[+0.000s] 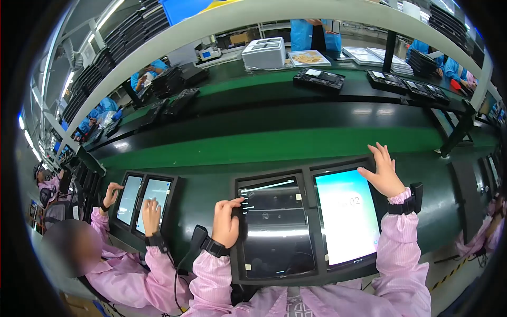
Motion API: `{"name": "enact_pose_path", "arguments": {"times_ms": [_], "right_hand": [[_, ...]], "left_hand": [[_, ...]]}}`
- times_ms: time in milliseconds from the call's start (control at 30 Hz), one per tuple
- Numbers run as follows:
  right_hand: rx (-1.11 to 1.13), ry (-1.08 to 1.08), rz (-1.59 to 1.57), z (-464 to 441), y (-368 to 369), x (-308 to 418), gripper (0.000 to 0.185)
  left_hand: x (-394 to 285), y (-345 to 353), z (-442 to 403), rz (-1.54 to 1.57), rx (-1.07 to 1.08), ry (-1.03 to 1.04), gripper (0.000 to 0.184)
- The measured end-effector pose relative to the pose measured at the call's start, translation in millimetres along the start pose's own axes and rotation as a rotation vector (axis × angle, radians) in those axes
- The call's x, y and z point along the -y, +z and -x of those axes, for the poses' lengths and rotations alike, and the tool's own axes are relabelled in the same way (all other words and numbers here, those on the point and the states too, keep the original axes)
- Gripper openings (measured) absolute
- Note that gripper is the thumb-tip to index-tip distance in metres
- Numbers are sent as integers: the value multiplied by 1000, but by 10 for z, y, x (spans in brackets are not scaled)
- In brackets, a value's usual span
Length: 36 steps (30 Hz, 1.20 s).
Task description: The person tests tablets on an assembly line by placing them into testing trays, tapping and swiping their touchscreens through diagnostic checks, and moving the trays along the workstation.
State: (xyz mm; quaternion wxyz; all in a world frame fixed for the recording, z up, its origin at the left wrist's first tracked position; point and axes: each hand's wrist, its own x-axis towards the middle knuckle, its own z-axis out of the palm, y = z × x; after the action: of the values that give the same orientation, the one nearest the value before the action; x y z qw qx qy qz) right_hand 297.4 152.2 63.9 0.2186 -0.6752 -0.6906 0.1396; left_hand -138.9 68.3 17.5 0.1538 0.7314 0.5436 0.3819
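Note:
Two tablets lie side by side in a black foam tray (307,195) in front of me. The left tablet (274,227) has a mostly dark screen with bright lines along its upper left and small pale stickers at its edges. The right tablet (346,227) is lit, with a blue-to-white display and partly covered clock digits. My left hand (226,223) is at the dark tablet's upper left edge, fingers partly bent and fingertips on or just over it, gripping nothing. Over the lit tablet's upper right corner my right hand (384,171) is open, fingers spread; contact is unclear.
On the left a co-worker's hands (151,216) work over two lit tablets in another tray (176,198). Beyond the green bench, a raised shelf (253,113) carries black trays (318,80) and a white foam box (263,53). A metal post (459,127) stands at the right.

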Motion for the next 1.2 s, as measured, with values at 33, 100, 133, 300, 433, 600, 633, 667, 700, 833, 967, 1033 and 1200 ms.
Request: {"name": "enact_pose_path", "arguments": {"times_ms": [33, 100, 133, 300, 433, 600, 633, 667, 700, 833, 967, 1033, 1200], "right_hand": [[30, -10, -2, 3, 3, 8, 80], [83, -54, 15, 29, 32, 39, 84], [84, -38, 16, 44, 37, 81, 84], [347, -565, 10, 305, 80, 422, 112], [594, -819, 154, 688, 209, 691, 136], [600, -849, 322, 784, 207, 711, 135], [611, -839, 292, 779, 205, 698, 134], [619, -827, 262, 772, 192, 684, 133], [615, -827, 266, 750, 122, 661, 133], [492, -688, 95, 680, -168, 443, 128], [437, -602, 77, 749, -107, 319, 123], [441, -581, 80, 798, -59, 252, 121], [82, -222, 68, 953, -96, 6, 93]], "left_hand": [[3, 3, 1, -23, 14, 3, 44], [-12, -26, -14, -44, 41, 7, 46], [-30, -39, -31, -114, 46, 21, 48], [-338, -78, 12, -70, -54, 51, 53], [-654, -90, 169, 9, 19, 106, 52], [-684, -12, 306, 26, -12, 78, 54], [-680, -8, 312, 60, -21, 44, 53], [-684, -20, 320, 77, -27, 31, 53], [-687, -32, 329, 94, -33, 18, 53], [-683, -93, 332, 68, 20, 38, 51], [-878, -84, 186, -30, 116, 144, 47], [-974, -3, 111, -29, 193, 197, 48], [-1302, 298, -152, -86, 526, 257, 57]]}}
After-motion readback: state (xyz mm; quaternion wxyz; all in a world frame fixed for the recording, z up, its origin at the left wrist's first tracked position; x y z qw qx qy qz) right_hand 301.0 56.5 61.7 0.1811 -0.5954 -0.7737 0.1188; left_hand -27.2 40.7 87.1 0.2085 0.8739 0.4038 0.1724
